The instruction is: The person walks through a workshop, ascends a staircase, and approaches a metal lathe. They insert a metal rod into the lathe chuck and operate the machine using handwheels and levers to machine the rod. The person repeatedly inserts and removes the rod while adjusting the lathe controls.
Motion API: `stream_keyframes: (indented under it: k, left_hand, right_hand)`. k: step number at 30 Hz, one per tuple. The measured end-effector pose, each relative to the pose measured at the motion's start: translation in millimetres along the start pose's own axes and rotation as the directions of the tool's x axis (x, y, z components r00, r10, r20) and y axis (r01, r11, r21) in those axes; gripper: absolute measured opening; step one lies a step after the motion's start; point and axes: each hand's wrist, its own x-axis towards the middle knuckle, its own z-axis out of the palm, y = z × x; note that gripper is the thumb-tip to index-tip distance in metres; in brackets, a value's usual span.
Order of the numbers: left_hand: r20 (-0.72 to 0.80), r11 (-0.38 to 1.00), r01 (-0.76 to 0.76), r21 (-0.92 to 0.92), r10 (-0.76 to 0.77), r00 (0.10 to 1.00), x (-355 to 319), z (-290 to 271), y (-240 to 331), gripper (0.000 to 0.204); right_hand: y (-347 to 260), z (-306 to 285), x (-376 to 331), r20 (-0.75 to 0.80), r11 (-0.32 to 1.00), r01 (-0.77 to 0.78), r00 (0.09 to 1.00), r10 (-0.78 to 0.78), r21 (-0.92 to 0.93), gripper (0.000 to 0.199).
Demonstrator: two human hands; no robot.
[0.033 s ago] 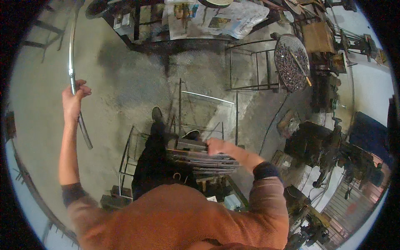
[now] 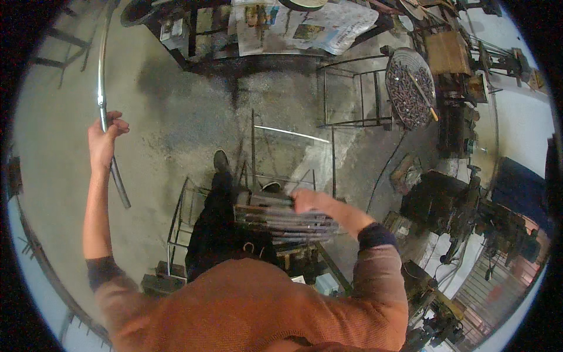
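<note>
My left hand (image 2: 104, 144) is out at the left, closed round a long metal rod (image 2: 101, 76). The upper part of the rod is shiny and runs to the top edge, with a joint or collar just above the hand. Its lower end is duller grey and sticks out below my wrist. In front of my body, my right hand (image 2: 306, 201) is curled into a grip at the far side of a stack of metal bars (image 2: 281, 222). A dark piece lies at its fingertips, and the fingers hide what they grip. The bars look blurred.
A thin metal frame (image 2: 333, 164) with a light crossbar stands beyond the bars. A round tray of small metal pieces (image 2: 407, 88) rests on a stand at the right. A paper-covered table (image 2: 305, 29) is at the back. Dark machinery (image 2: 437, 199) lines the right side.
My right hand has shifted very slightly to the right. The bars beside it look a little displaced. My left hand and the rod have hardly moved.
</note>
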Motion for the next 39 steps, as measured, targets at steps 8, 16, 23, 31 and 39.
stream_keyframes:
  k: [8, 16, 23, 31, 39]
  left_hand:
    - [-0.013, 1.0, 0.01, -0.012, -0.01, 1.0, -6.2, -0.4, 10.0, 0.03]
    - [-0.02, 0.997, -0.015, -0.072, 0.014, 1.0, -5.4, -9.0, -2.9, 0.031]
    - [0.002, 0.992, 0.078, 0.1, -0.079, 0.997, -7.6, -43.5, 1.7, 0.024]
    - [-0.044, 0.991, -0.023, 0.129, 0.029, 0.999, 16.3, -41.9, -53.5, 0.026]
    - [-0.045, 0.989, 0.023, 0.146, -0.017, 0.999, 4.1, -43.8, -23.6, 0.025]
  right_hand:
    - [42.3, -130.5, 7.8, -0.701, 0.956, -0.275, 0.702, 0.124, -0.106, 0.034]
    - [-33.8, -63.1, 11.4, -0.796, 0.96, -0.149, 0.536, 0.281, 0.239, 0.063]
    - [-31.1, 26.4, 19.4, -0.444, 0.704, -0.163, 0.672, 0.592, 0.691, 0.053]
    - [1.4, 33.5, 36.1, -0.278, 0.568, -0.035, 0.846, 0.454, 0.822, 0.027]
    - [14.2, 61.8, 42.2, -0.099, 0.063, 0.082, 0.922, 0.374, 0.995, 0.008]
